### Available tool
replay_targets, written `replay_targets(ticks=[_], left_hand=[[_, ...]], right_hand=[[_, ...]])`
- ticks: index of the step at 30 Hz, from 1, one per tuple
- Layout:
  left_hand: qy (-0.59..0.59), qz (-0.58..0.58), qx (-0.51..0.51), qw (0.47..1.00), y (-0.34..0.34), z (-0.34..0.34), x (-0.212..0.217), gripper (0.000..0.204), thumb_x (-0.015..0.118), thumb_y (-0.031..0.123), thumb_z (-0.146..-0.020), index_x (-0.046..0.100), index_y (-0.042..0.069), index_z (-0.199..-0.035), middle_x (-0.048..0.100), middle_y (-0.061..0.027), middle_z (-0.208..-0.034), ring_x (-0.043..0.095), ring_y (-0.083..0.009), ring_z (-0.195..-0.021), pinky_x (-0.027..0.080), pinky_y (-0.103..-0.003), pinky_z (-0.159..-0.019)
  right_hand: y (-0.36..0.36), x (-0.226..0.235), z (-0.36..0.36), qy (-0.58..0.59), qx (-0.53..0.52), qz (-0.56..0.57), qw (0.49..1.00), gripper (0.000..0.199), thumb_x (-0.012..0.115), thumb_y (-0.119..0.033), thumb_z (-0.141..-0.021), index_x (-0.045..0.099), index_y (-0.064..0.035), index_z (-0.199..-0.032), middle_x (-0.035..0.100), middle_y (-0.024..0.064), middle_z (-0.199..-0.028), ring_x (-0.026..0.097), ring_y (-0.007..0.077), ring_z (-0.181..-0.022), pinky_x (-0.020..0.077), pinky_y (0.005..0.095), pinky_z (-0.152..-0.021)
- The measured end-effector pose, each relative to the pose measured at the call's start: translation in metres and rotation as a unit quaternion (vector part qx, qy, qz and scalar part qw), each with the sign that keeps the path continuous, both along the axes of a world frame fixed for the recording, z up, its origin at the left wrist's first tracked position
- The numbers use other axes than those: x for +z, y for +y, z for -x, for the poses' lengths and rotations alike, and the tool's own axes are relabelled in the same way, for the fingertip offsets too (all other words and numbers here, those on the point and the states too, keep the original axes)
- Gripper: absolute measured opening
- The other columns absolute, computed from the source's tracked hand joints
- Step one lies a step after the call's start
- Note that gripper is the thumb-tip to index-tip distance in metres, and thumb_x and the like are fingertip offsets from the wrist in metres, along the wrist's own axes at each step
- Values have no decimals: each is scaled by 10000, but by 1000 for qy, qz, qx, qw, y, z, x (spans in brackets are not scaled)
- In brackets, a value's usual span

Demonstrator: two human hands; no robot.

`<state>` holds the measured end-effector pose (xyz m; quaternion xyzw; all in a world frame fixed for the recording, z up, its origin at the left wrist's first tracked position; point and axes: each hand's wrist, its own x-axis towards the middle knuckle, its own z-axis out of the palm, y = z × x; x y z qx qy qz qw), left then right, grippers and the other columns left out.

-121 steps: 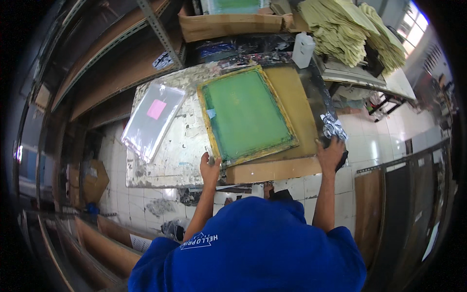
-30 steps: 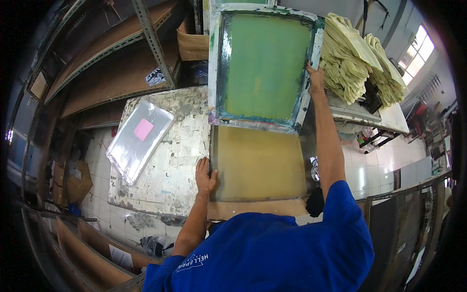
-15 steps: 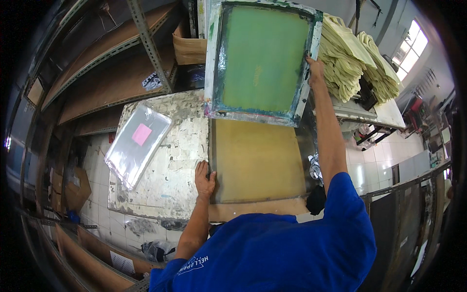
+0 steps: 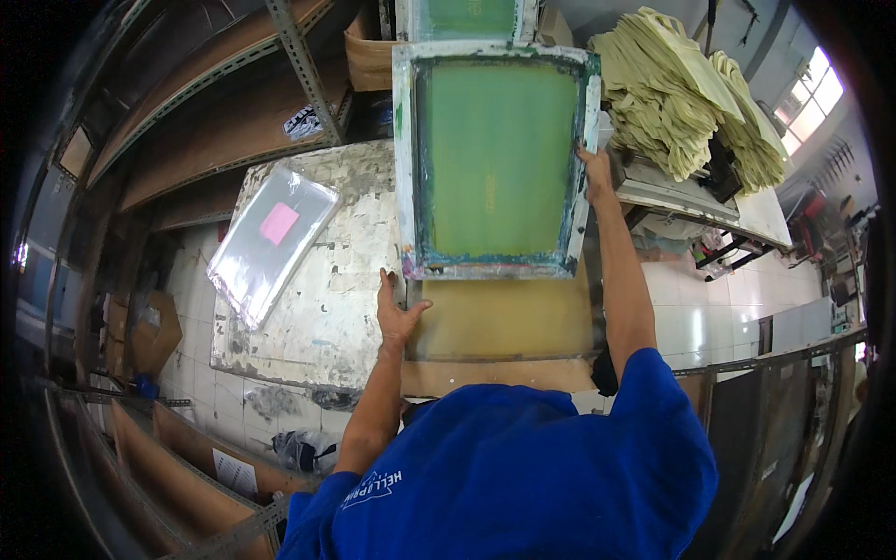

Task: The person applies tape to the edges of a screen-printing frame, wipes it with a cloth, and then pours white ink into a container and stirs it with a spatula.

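A screen-printing frame (image 4: 495,159) with green mesh and a paint-stained white border stands tilted over a yellowish-brown board (image 4: 504,322). My right hand (image 4: 596,175) grips its right side rail. Just below the frame's lower left corner is my left hand (image 4: 401,317), its thumb and fingers spread, at the seam between the brown board and the worn white tabletop (image 4: 345,280). It holds nothing. The frame hides the far part of the board.
A clear plastic packet (image 4: 273,247) with a pink note (image 4: 279,224) lies on the tabletop's left. Behind the frame stands another green screen (image 4: 462,19). Stacked pale-yellow cloth (image 4: 663,93) sits on a table at far right. Metal-and-wood shelves (image 4: 215,131) line the left.
The frame has come nearer and lower, covering more of the brown board and uncovering the screen behind. My left hand's thumb and fingers have spread apart, and it has shifted slightly away from me.
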<state>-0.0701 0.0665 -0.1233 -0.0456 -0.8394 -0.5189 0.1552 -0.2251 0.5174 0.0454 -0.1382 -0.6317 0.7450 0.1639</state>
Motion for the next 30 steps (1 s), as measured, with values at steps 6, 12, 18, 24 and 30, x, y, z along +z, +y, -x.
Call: replay_targets(ticks=[6,12,18,24,30], left_hand=[[26,108,-62,992,4,-5,18,1239,940,486,-479,390,-33,-1461,500,-258,-1403,451,-403,-1331,370,-453,-1124],[81,176,-110,975,3,-11,21,1153,903,571,-464,515,-56,-1352,565,-263,-1330,483,-446,-1285,371,-498,-1113],[85,202,-134,967,-6,-33,25,1074,888,605,-486,588,-57,-1277,581,-278,-1308,493,-445,-1279,368,-501,-1116],[72,207,-155,963,7,-20,30,1047,856,649,-499,615,-50,-1242,568,-284,-1329,483,-459,-1284,360,-501,-1124],[48,236,-127,962,-8,-33,32,1061,858,640,-506,600,-49,-1270,560,-276,-1347,476,-454,-1295,354,-500,-1129]], right_hand=[[10,-64,-7,-110,22,4,994,440,653,-173,-902,604,41,-1284,661,125,-1182,597,213,-1060,430,349,-946],[31,-119,-11,-251,-1,-36,967,492,705,-296,-897,644,68,-1223,677,158,-1168,623,242,-1028,440,375,-924],[18,-156,-32,-238,29,-59,969,551,741,-343,-873,649,104,-1182,681,205,-1127,627,256,-1049,444,403,-922],[49,-199,-31,-295,-68,-153,941,558,727,-392,-872,670,82,-1159,700,190,-1092,656,272,-1029,482,403,-881],[-16,-127,-42,-345,-50,-481,804,629,800,-528,-728,718,32,-1000,680,286,-1097,656,429,-1052,539,479,-831]])
